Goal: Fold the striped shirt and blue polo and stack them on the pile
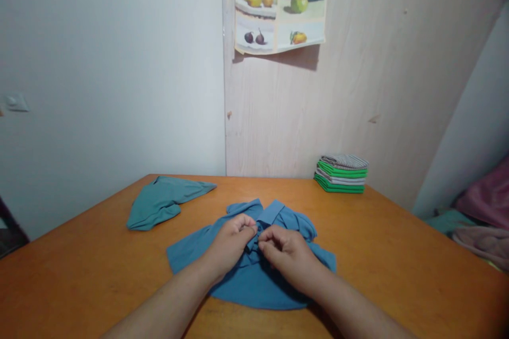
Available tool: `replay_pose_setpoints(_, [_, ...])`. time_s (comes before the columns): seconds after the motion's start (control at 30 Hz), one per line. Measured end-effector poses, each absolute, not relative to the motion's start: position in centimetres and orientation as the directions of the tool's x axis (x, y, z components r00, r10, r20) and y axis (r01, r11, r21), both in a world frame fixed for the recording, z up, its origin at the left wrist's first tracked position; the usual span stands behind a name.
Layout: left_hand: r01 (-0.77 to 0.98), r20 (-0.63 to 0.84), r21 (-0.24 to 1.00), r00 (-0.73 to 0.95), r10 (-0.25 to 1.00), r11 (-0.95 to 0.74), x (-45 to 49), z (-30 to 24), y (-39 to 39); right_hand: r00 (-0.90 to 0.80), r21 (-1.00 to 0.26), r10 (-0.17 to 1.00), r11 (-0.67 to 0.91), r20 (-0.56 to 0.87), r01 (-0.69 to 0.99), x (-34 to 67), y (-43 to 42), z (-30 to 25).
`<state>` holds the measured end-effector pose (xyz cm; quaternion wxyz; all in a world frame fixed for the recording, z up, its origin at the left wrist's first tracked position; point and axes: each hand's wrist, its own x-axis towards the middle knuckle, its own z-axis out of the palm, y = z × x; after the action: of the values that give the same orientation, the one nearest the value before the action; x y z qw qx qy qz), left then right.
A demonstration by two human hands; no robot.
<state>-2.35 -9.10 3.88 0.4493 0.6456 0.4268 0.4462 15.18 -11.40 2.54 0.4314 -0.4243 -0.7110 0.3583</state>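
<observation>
Shirt: blue polo shirt (254,280) lies spread on the orange desk (397,254), near its front edge, with the collar (274,211) pointing away from the person.
Left hand: left hand (230,241) rests on the shirt just below the collar, its fingers (248,222) curled together and pinched on a fold of the blue cloth.
Right hand: right hand (288,251) meets it from the other side, fingers likewise closed on the cloth; the two grips nearly touch.
Step in hand: it looks like fine work at the front opening under the collar; the knuckles hide whether a button is involved.
Doing it well: probably best to keep both pinches close to the cloth edge, hold the two sides level, and leave the rest of the shirt flat on the desk so nothing twists.
Containers: no box, basket or bin shows.
Loose cloth: teal garment (159,206) lies crumpled at back left; stack of folded striped clothes (342,175), green and grey, sits bare on the desk by the wall at back right.
</observation>
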Motion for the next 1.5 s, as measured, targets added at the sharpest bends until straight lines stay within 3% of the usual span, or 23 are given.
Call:
replay_pose_setpoints(0.13, [0.172, 0.194, 0.952, 0.3, 0.934, -0.253, -2.3, 3.5, -9.0, -0.137, -0.902, 0.943, 0.331, 0.303, 0.278, 15.2, -10.6, 2.3])
replay_pose_setpoints(0.47, [0.303, 0.303, 0.851, 0.381, 0.873, -0.428, -2.6, 2.9, -8.6, -0.103, -0.961, 0.974, 0.219, 0.204, 0.169, 14.8, -10.5, 2.2])
replay_pose_setpoints(0.67, [0.499, 0.413, 0.677, 0.351, 0.84, -0.541, -2.3, 3.3, -9.2, -0.148, -0.989, 0.983, 0.12, 0.106, 0.088, 14.9, -10.6, 2.7])
replay_pose_setpoints(0.8, [0.694, 0.568, 0.442, 0.274, 0.776, -0.568, -2.2, 4.3, -10.3, -0.143, -0.991, 0.985, 0.106, 0.093, 0.082, 15.2, -10.5, 2.5])
replay_pose_setpoints(0.9, [0.729, 0.548, 0.371, 0.328, 0.769, -0.575, -2.1, 4.7, -10.9, -0.136, -0.989, 0.985, 0.118, 0.106, 0.088, 15.3, -10.4, 2.2])
replay_pose_setpoints(1.0, [0.686, 0.468, 0.471, 0.339, 0.816, -0.555, -1.9, 4.4, -10.7, -0.14, -0.985, 0.982, 0.141, 0.127, 0.095, 15.3, -10.4, 2.2])
replay_pose_setpoints(1.2, [0.372, 0.197, 0.879, 0.289, 0.937, -0.299, -1.9, 3.5, -9.6, -0.153, -0.978, 0.979, 0.158, 0.137, 0.137, 15.2, -10.5, 2.4])
replay_pose_setpoints(1.3, [0.28, 0.145, 0.933, 0.282, 0.948, -0.226, -1.9, 3.5, -9.5, -0.155, -0.959, 0.972, 0.205, 0.176, 0.195, 15.1, -10.5, 2.2])
replay_pose_setpoints(1.5, [0.246, 0.158, 0.939, 0.314, 0.936, -0.241, -1.8, 3.4, -9.5, -0.174, -0.941, 0.967, 0.227, 0.187, 0.25, 15.0, -10.6, 1.9])
